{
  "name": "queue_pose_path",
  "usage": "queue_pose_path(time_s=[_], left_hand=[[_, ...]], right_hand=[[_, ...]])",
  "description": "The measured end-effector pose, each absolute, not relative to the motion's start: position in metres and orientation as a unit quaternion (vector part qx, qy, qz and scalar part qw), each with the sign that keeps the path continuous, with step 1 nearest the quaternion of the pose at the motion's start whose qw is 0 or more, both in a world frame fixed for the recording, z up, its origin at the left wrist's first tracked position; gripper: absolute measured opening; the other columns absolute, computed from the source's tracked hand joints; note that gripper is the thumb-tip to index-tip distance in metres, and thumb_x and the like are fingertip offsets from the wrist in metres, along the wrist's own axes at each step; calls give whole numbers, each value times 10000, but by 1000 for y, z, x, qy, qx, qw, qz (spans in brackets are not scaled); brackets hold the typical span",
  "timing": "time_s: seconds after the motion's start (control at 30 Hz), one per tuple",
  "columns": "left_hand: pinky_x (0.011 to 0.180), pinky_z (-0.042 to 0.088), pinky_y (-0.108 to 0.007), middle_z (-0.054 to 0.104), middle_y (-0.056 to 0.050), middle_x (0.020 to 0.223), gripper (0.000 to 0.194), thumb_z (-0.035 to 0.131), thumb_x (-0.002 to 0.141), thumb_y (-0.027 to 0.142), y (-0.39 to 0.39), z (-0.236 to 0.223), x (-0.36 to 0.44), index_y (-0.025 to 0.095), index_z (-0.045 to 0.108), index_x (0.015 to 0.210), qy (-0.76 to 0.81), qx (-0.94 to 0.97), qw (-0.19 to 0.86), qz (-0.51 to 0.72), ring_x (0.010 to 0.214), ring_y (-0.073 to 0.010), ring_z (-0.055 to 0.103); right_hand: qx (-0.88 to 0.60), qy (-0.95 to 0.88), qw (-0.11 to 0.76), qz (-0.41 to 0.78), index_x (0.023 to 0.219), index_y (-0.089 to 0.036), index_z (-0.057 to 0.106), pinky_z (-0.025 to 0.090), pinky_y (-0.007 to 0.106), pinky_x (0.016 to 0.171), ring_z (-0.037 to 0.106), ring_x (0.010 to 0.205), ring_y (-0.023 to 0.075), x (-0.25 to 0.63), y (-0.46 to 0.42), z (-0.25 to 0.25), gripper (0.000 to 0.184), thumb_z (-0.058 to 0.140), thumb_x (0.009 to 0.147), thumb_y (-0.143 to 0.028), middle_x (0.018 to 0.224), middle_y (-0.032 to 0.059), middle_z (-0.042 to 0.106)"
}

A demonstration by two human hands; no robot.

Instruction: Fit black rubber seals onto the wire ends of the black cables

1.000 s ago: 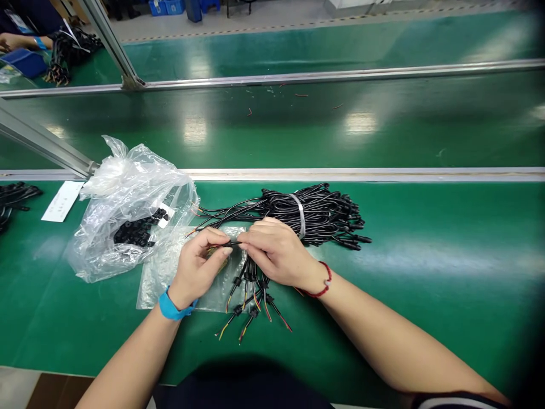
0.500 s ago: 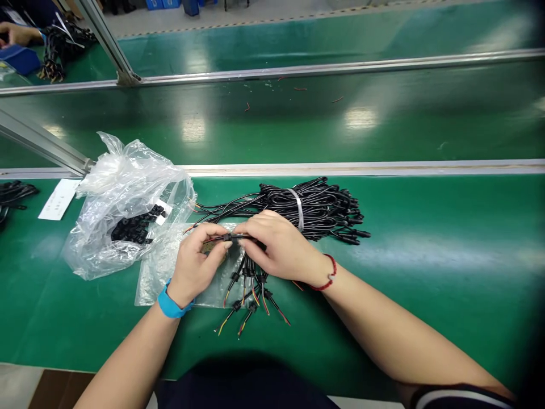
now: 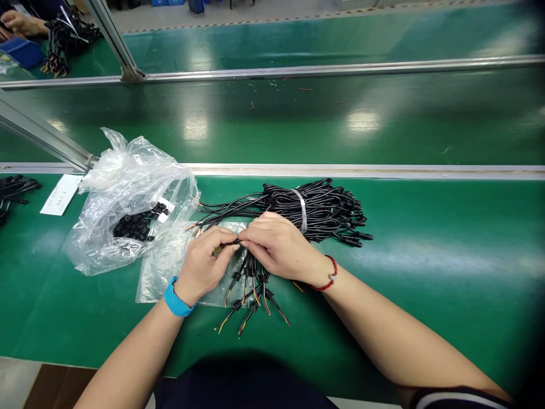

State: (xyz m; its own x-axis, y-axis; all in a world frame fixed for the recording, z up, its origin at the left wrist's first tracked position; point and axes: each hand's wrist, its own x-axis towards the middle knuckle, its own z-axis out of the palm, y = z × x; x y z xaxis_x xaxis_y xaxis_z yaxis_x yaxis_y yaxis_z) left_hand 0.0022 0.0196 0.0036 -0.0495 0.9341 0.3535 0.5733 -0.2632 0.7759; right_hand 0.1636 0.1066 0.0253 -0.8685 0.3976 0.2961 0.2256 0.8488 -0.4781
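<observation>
My left hand and my right hand meet fingertip to fingertip over a flat clear bag, both pinched on a thin black cable end. What the left fingers press onto it is too small to make out. Below the hands, several black cable ends with red and yellow wire tips fan out on the green surface. Behind my right hand lies a black cable bundle tied with a white band.
A crumpled clear plastic bag with small black parts inside sits at the left. A white paper slip and more black cables lie far left. Metal rails cross the green bench. Another person's hand works at top left.
Both hands stay together on the cable end. The fingertips have drawn closer, and less of the cable shows between them than half a second ago.
</observation>
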Motion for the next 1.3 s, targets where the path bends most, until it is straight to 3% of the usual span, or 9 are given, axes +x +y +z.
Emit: queue_pose_path(time_s=[0.1, 0.27, 0.5, 0.67, 0.77, 1.0, 1.17, 1.3], left_hand=[[678, 481, -296, 657, -41, 806, 107, 541, 831, 120, 17, 6, 0, 195, 602, 875, 559, 688, 179, 427, 758, -162, 608], [724, 471, -309, 633, -62, 928, 296, 555, 842, 191, 12, 15, -11, 206, 521, 1136, 578, 698, 185, 381, 832, -184, 587], [665, 440, -308, 627, -40, 798, 84, 497, 878, 208, -2, 23, -3, 192, 572, 912, 560, 748, 195, 299, 744, -185, 576], [713, 480, -378, 649, -82, 874, 168, 494, 843, 134, -21, 5, 27, 171, 566, 990, 572, 778, 191, 176, 813, -246, 608], [791, 484, -415, 647, -102, 947, 262, 511, 838, 149, -25, -2, 37, 163, 546, 1097, 574, 776, 197, 174, 895, -266, 605], [740, 485, -322, 624, -68, 932, 258, 503, 874, 235, -43, 13, -3, 198, 566, 1122, 595, 706, 279, 264, 818, -187, 593], [715, 471, -313, 612, -60, 899, 187, 477, 874, 264, -51, 15, -76, 172, 604, 976, 735, 582, 160, 310, 779, -175, 574], [788, 456, -355, 609, -84, 922, 215, 448, 863, 231, -38, 14, -115, 151, 613, 975, 796, 562, 40, 222, 872, -229, 571]], right_hand=[[-170, -942, 200, 210, 779, -170, 596, 327, 282, 663, 513, 645, 144, 163, 105, 23, 212, 417, 891, -152, 666, 19, 592], [-159, -927, 221, 259, 851, -174, 598, 349, 285, 721, 558, 709, 139, 163, 107, 28, 144, 460, 893, -177, 759, 22, 645], [-118, -946, 141, 268, 871, -171, 624, 379, 308, 779, 554, 757, 148, 172, 109, 44, 161, 471, 859, -126, 787, 23, 629], [-213, -961, 133, 117, 985, -130, 622, 398, 336, 778, 528, 891, 207, 150, 103, 36, 199, 456, 878, -113, 942, 92, 622], [-217, -970, 109, 6, 964, -132, 620, 375, 350, 731, 507, 885, 230, 126, 104, 30, 170, 469, 886, -128, 973, 104, 613], [-235, -968, 83, -39, 831, -126, 622, 325, 341, 684, 528, 795, 226, 98, 119, 24, 168, 462, 883, -123, 854, 101, 611], [-254, -963, 89, -20, 868, -138, 613, 332, 313, 682, 541, 748, 191, 105, 115, 30, 193, 436, 916, -197, 834, 73, 612], [-156, -984, 72, 39, 959, -193, 641, 347, 275, 699, 549, 777, 164, 118, 106, 28, 193, 454, 910, -191, 838, 36, 625]])
